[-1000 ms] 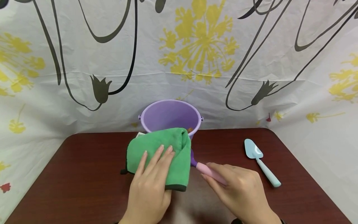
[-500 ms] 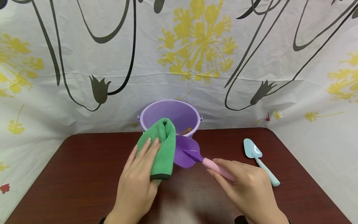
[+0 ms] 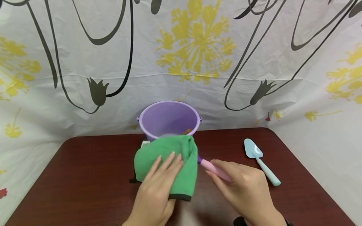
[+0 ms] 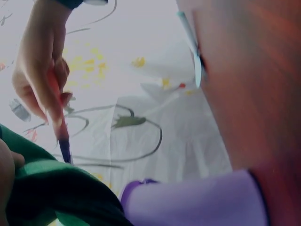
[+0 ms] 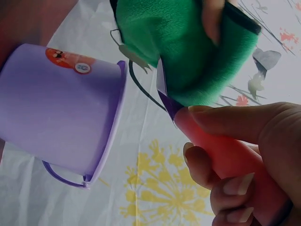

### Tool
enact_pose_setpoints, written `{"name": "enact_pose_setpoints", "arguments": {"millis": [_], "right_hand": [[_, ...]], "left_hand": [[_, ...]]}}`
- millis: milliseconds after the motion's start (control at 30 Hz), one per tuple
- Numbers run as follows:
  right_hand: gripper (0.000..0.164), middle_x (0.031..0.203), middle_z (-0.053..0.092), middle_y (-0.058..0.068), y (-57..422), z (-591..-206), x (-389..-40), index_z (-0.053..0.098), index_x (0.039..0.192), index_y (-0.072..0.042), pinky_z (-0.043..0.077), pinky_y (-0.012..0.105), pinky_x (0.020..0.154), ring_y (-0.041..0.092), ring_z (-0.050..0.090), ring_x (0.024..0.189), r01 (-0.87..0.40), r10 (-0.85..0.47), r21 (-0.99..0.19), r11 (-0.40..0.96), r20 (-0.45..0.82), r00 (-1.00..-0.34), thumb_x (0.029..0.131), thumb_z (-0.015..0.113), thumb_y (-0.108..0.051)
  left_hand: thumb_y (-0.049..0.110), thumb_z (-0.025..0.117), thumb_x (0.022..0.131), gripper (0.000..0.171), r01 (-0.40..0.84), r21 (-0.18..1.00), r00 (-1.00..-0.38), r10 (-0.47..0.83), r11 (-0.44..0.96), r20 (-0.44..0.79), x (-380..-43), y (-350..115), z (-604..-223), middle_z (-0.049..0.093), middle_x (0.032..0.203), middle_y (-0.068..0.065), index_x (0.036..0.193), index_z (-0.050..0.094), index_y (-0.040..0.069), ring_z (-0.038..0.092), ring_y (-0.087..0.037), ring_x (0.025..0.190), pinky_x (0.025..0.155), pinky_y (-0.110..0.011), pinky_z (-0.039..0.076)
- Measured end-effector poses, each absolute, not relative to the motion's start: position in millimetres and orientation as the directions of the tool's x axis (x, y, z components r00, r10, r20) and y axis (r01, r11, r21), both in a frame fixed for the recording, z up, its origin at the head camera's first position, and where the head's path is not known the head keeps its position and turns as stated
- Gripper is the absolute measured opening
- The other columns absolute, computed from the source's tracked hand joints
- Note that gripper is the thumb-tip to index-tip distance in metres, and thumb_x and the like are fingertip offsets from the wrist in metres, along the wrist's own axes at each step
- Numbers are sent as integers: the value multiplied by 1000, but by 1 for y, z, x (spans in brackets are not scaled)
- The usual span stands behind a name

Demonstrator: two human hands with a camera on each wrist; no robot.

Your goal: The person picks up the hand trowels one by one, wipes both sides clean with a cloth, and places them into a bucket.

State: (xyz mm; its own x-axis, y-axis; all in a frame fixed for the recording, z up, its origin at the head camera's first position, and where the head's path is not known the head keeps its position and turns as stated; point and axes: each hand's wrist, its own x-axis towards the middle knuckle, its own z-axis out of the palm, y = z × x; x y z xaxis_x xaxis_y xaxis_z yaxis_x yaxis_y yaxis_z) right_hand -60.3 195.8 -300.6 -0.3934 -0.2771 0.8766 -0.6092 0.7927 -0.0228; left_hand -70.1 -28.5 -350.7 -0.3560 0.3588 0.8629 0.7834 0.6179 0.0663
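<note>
My right hand [image 3: 246, 185] grips the pink handle of a purple toy shovel [image 3: 216, 171]. A folded green cloth [image 3: 183, 175] with dark edging covers nearly all of the blade. On top of the cloth lie the fingers of my left hand [image 3: 156, 188], while its thumb is tucked underneath, so cloth and blade are held from both sides. From the right wrist view, the blade's purple neck [image 5: 170, 103] runs into the green fabric, and the right thumb lies along the handle. Both hands are above the table, in front of the purple bucket [image 3: 169, 117].
Against the patterned curtain [image 3: 118, 62] at the back stands the bucket, a small brown thing [image 3: 187, 131] visible inside it. A light blue toy trowel [image 3: 264, 166] lies to the right on the dark red-brown table [image 3: 85, 175].
Half a second ago the left hand had drawn the cloth leftward, baring the purple blade. Now it has moved back right and the cloth covers the blade again. The right hand keeps its grip.
</note>
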Motion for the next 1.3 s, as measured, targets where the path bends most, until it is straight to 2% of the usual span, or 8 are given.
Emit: {"name": "enact_pose_setpoints", "arguments": {"millis": [67,167,267,333,500,667,1000,1300], "right_hand": [[39,70,73,-11,195,-301,-60,78,87,-19,49,21,51,5,65,56,-602,-288,-11,798,871,-397,103,54,-45],[40,71,74,-8,197,-301,-58,78,88,-18,51,25,52,7,66,58,-586,-292,-17,810,855,-428,105,50,-42],[43,72,75,-6,199,-300,-55,78,90,-16,52,28,55,9,67,59,-578,-291,-35,815,838,-461,105,47,-41],[43,72,74,-6,199,-300,-55,78,91,-15,52,27,55,9,67,59,-586,-291,-40,810,839,-460,105,47,-41],[39,70,73,-8,197,-300,-57,78,90,-16,51,24,53,6,64,56,-606,-289,-21,795,866,-409,104,51,-40],[38,66,71,-11,193,-300,-59,79,89,-17,49,21,51,4,62,52,-614,-291,6,789,884,-365,104,53,-40],[36,65,70,-9,188,-297,-60,76,84,-15,47,19,49,3,59,50,-651,-287,-2,759,897,-337,102,58,-41],[36,64,69,-9,188,-297,-62,76,83,-14,47,20,49,5,59,50,-662,-287,8,750,905,-315,102,59,-40]], "left_hand": [[2,46,64,68,818,1,-288,408,576,866,-70,-24,-353,69,131,-14,130,62,-3,65,-32,124,127,-37,27],[4,41,80,55,851,-101,-197,493,515,847,-70,-18,-356,68,132,-13,130,62,-1,65,-28,126,125,-38,32],[9,40,87,51,878,-137,-163,557,458,815,-70,-19,-356,67,135,-10,133,61,1,62,-25,130,125,-37,32],[10,39,85,54,884,-143,-158,572,446,805,-71,-21,-355,66,136,-10,134,60,1,62,-24,130,125,-37,31],[5,39,79,58,866,-136,-170,538,482,826,-71,-24,-351,69,132,-8,131,62,2,64,-24,128,125,-37,32],[2,43,60,73,841,-82,-226,486,535,844,-69,-26,-347,71,128,-5,129,65,5,66,-23,125,121,-37,37],[5,48,60,73,784,-18,-337,449,621,828,-72,-36,-344,70,130,-1,131,64,8,65,-22,126,122,-32,36],[3,47,74,64,730,40,-415,397,682,818,-80,-45,-344,68,135,0,135,63,10,63,-23,129,123,-36,34]]}}
